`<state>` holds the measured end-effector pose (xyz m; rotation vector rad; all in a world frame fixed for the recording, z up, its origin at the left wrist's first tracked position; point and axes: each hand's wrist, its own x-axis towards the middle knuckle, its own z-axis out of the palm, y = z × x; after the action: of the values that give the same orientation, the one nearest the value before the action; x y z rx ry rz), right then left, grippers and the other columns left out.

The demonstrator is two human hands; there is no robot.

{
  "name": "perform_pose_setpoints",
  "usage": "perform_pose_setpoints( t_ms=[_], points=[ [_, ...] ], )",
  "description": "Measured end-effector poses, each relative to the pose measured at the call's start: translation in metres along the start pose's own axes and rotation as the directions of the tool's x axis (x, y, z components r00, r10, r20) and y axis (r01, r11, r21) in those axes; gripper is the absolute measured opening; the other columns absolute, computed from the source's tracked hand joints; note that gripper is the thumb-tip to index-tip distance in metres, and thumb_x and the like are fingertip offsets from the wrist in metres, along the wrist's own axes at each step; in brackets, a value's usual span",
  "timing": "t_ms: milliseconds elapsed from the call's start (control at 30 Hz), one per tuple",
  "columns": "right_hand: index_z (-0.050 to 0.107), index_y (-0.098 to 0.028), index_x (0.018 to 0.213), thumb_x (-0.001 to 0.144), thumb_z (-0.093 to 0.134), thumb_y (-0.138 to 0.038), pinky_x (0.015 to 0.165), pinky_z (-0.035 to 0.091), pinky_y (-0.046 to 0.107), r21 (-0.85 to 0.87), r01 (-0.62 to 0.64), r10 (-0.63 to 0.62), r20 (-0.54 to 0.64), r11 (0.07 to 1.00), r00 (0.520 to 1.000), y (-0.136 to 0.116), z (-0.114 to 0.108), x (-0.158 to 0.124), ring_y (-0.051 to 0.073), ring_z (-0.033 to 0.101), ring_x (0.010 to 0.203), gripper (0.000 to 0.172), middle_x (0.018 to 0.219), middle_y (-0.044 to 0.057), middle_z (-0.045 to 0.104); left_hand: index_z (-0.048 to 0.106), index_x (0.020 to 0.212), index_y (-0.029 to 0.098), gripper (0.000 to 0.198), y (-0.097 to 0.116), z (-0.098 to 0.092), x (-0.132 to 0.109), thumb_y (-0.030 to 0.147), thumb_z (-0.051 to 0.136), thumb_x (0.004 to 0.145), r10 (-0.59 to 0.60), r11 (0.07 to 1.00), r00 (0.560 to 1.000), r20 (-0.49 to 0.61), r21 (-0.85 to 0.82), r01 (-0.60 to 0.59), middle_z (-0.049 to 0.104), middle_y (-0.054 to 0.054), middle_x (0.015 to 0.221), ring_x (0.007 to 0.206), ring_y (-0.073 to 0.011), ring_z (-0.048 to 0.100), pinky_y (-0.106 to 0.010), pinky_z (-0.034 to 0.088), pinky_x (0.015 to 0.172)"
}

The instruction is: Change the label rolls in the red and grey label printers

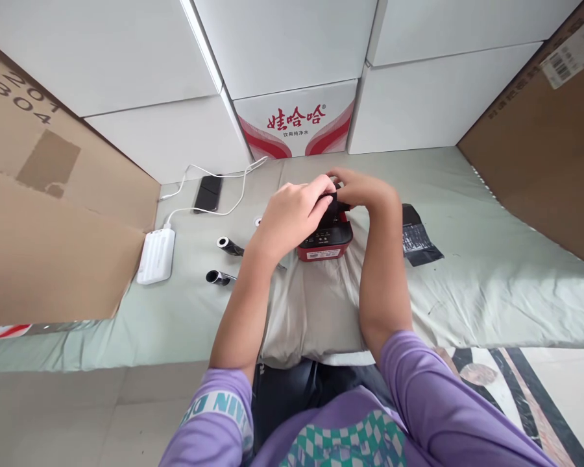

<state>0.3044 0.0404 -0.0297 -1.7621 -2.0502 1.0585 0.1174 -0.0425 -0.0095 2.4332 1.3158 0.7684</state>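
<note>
A red and black device (327,243) with a white label on its near face sits on a beige cloth (311,305) in the middle of the pale green sheet (491,272). My left hand (294,213) is closed, fingers pinched on a black part at the top of the device. My right hand (363,189) reaches in from the right with fingers curled on the same black part. Both hands meet above the device and hide its top.
Two short black tubes (228,245) (218,277) lie left of the device. A white power bank (156,255) with a white cable (224,175) and a black phone (208,192) are further left. A black pouch (417,237) lies right. Cardboard (48,246) and white boxes (292,120) wall the area.
</note>
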Motion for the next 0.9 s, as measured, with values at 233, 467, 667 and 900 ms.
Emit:
perform_pose_setpoints(
  t_ms=[233, 467, 667, 900],
  points=[
    [0.062, -0.027, 0.134, 0.071, 0.088, -0.043, 0.063, 0.067, 0.038, 0.304, 0.105, -0.112, 0.005, 0.947, 0.994, 0.045, 0.014, 0.023, 0.02, 0.071, 0.076, 0.07, 0.111, 0.008, 0.077, 0.062, 0.134, 0.026, 0.038, -0.041, 0.0, 0.009, 0.042, 0.04, 0.108, -0.186, 0.956, 0.98, 0.068, -0.217, 0.197, 0.075, -0.007, 0.123, 0.117, -0.0226, 0.069, -0.036, 0.052, 0.103],
    [0.062, -0.03, 0.138, 0.078, 0.083, -0.053, 0.086, 0.067, 0.045, 0.475, 0.051, -0.075, 0.031, 0.879, 0.997, 0.064, 0.035, 0.012, 0.026, 0.074, 0.101, 0.068, 0.126, 0.005, 0.077, 0.036, 0.164, 0.024, 0.088, -0.088, 0.004, 0.009, 0.041, 0.073, 0.086, -0.338, 0.892, 0.863, 0.376, -0.163, 0.421, 0.031, -0.016, 0.174, 0.135, -0.0315, 0.062, -0.037, 0.057, 0.1],
    [0.064, -0.027, 0.134, 0.082, 0.081, -0.049, 0.114, 0.054, 0.049, 0.701, 0.128, -0.17, -0.01, 0.702, 0.985, 0.068, 0.054, 0.007, 0.027, 0.07, 0.124, 0.059, 0.136, 0.003, 0.074, 0.02, 0.17, 0.027, 0.101, -0.099, 0.012, 0.01, 0.045, 0.074, 0.087, -0.371, 0.816, 0.789, 0.49, -0.233, 0.529, 0.037, -0.018, 0.173, 0.129, -0.0315, 0.066, -0.038, 0.058, 0.094],
    [0.066, -0.024, 0.129, 0.078, 0.085, -0.045, 0.11, 0.057, 0.045, 0.712, 0.169, -0.229, -0.012, 0.682, 0.973, 0.068, 0.051, 0.007, 0.025, 0.07, 0.118, 0.058, 0.134, 0.005, 0.074, 0.033, 0.165, 0.031, 0.089, -0.099, 0.014, 0.008, 0.041, 0.073, 0.087, -0.345, 0.806, 0.798, 0.493, -0.28, 0.522, 0.043, -0.014, 0.17, 0.131, -0.0303, 0.064, -0.035, 0.059, 0.089]
  ],
)
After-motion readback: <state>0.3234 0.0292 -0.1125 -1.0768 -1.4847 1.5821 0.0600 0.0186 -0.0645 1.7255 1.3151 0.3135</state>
